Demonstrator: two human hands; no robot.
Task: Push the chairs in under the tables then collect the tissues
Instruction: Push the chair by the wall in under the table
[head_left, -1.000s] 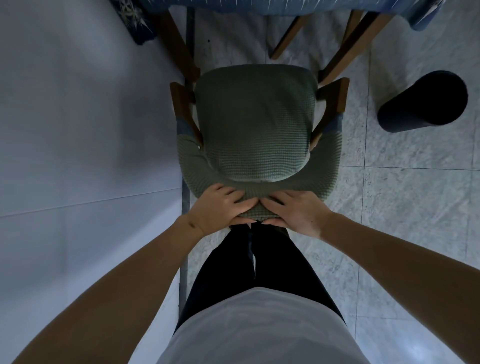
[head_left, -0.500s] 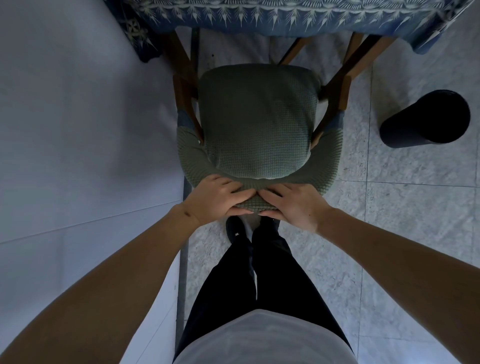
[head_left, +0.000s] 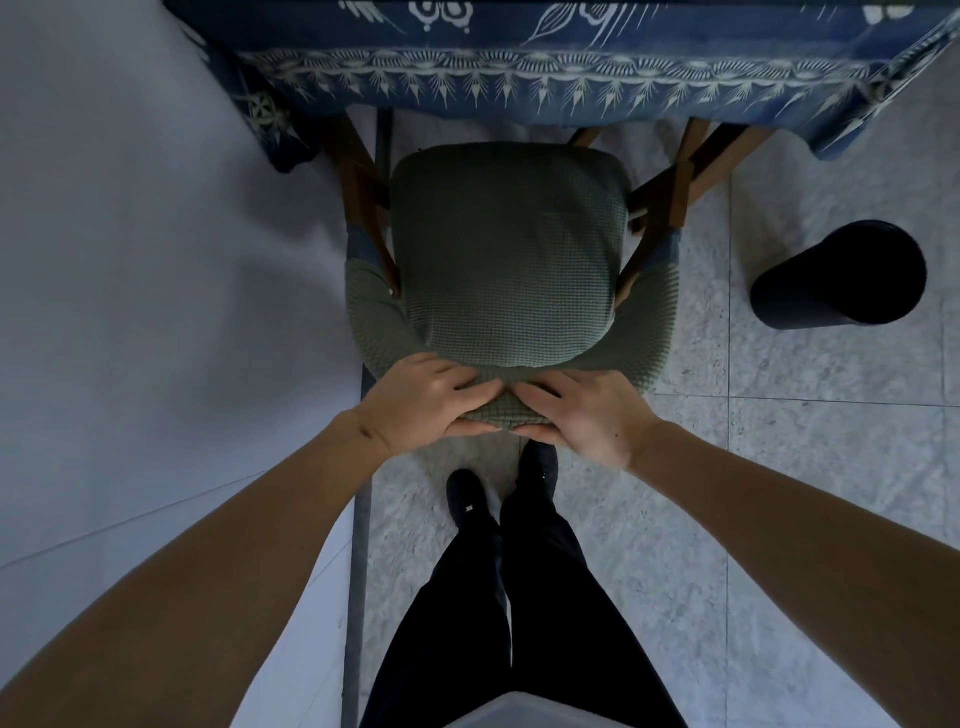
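L hand (head_left: 423, 402): fingers curled over top of backrest, gripping it
R hand (head_left: 584, 413): same grip, fingertips nearly meeting L
Green waffle-fabric-covered wooden chair (head_left: 501, 260): just ahead of hands, seat front at blue patterned tablecloth (head_left: 571, 67) edge
Black cylindrical bin (head_left: 841, 275): on floor, off to R

left hand (head_left: 426, 402) and right hand (head_left: 582, 410) grip chair (head_left: 501, 260) back | chair front at tablecloth (head_left: 571, 67) edge | black bin (head_left: 839, 275) right

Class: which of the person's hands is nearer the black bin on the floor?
Right. The right hand grips the chair back on the side toward the black bin; the left hand grips the far side.
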